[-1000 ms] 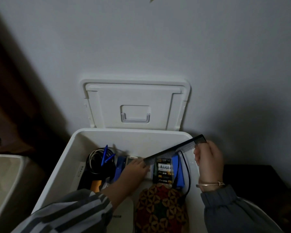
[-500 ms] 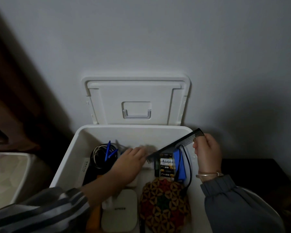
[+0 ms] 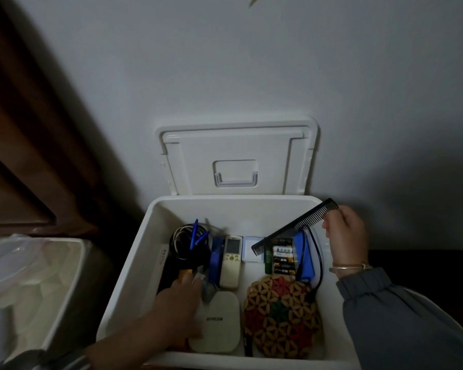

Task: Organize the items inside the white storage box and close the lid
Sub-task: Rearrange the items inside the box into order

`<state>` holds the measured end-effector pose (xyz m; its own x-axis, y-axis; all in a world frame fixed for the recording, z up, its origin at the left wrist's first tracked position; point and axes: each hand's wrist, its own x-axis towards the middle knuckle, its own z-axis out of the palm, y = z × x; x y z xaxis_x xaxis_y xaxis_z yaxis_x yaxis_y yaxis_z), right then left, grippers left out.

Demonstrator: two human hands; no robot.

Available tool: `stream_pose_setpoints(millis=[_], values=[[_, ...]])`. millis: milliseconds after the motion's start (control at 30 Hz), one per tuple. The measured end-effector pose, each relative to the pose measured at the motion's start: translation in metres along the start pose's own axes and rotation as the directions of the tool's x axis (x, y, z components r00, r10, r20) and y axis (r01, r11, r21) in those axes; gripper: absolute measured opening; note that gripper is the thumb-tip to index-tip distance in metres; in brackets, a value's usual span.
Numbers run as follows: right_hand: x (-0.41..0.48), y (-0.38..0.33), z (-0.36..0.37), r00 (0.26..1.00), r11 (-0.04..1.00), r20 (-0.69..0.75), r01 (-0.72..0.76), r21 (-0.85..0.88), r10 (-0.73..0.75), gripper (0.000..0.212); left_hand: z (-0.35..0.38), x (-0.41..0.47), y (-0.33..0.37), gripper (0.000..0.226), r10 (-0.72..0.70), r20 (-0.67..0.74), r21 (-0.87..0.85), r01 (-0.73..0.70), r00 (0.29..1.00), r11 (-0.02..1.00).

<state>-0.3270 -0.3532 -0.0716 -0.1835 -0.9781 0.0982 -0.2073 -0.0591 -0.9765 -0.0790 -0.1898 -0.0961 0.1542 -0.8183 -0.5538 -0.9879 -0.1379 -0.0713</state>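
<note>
The white storage box [image 3: 145, 236] stands open against the wall, its lid [image 3: 235, 145] tilted up behind it. My right hand [image 3: 344, 231] pinches one end of a black comb [image 3: 294, 231], which slants down over the box's right side. My left hand [image 3: 181, 296] is low in the box's left front, its fingers around an orange-and-clear item among dark things. Inside lie a white remote [image 3: 231, 260], a pack of batteries [image 3: 282, 259], a blue device [image 3: 304, 256] with a black cable, a white rounded case [image 3: 218, 323] and a flower-patterned pouch [image 3: 281, 316].
A black cup [image 3: 187, 244] with coiled cord and blue pens sits at the box's back left. A second white bin [image 3: 38, 276] stands to the left. A dark wooden panel [image 3: 24, 129] lies at the far left, and a dark surface [image 3: 417, 265] at the right.
My left hand has pulled back from the remote toward the box's left front and taken hold of the orange item. The comb stays in my right hand, lifted slightly.
</note>
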Motion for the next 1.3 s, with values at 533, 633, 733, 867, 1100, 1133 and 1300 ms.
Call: stream_pose_setpoints(millis=[533,633,733,867,1100,1133,1300], values=[[-0.002,-0.005,-0.001,1.0,1.0,0.014,0.015,0.024,-0.015,0.024,-0.003,0.024,0.004,0.037,0.104,-0.228,-0.532,-0.214,0.968,0.82],[-0.002,-0.005,-0.001,1.0,1.0,0.013,0.003,0.03,-0.003,0.028,-0.009,0.05,0.029,0.032,0.035,-0.286,-0.572,-0.199,0.958,0.796],[-0.002,-0.005,-0.001,1.0,0.999,0.012,0.003,0.038,-0.004,0.028,-0.007,0.08,0.053,0.029,-0.028,-0.328,-0.574,-0.176,0.944,0.8],[-0.002,-0.004,-0.001,1.0,0.999,0.018,0.014,0.031,-0.014,0.025,0.003,0.098,0.07,0.03,0.031,-0.338,-0.422,-0.18,0.941,0.888],[-0.001,-0.002,-0.001,1.0,1.0,0.025,0.012,0.026,-0.013,0.027,0.022,0.097,0.075,0.055,0.186,-0.371,-0.064,-0.224,0.91,0.972],[0.0,-0.002,-0.001,1.0,1.0,0.027,0.012,0.027,-0.013,0.027,0.023,0.096,0.074,0.059,0.223,-0.344,-0.032,-0.249,0.912,0.968],[0.0,-0.001,-0.001,1.0,0.999,0.026,0.003,0.034,-0.004,0.025,0.012,0.081,0.056,0.063,0.291,-0.317,0.018,-0.301,0.903,0.953]])
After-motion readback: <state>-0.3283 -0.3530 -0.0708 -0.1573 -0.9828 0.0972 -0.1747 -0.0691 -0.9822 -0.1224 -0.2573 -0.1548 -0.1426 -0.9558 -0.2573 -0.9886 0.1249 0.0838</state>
